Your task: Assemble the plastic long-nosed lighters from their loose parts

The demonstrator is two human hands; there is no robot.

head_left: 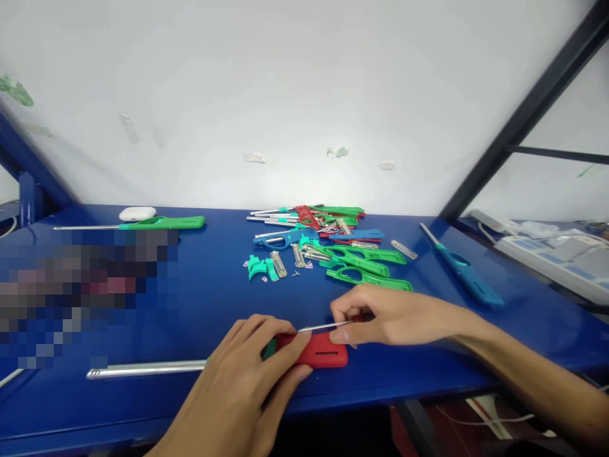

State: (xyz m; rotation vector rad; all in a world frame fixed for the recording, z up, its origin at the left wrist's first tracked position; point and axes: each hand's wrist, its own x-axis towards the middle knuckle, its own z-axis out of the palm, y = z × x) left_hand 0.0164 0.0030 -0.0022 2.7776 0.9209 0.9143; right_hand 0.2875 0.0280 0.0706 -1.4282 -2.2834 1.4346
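Under my left hand (252, 374), a red long-nosed gas lighter (323, 350) lies near the front edge of the table, its fingers closed around the handle. The lighter's silver metal tube (147, 369) points left. My right hand (380, 317) pinches a thin screwdriver (323, 327), whose dark red grip is mostly hidden in the fingers. The metal shaft runs left along the upper edge of the red handle, its tip by my left fingertips. Whether the tip is inside the handle seam I cannot tell.
Behind my hands lie green handle shells (371, 279), clear fuel tanks (278, 264), teal triggers (259, 268) and a blue lighter shell (285, 238). A green lighter (164, 223) and white case (137, 214) sit back left, a blue lighter (466, 273) right. A patch at left is pixelated.
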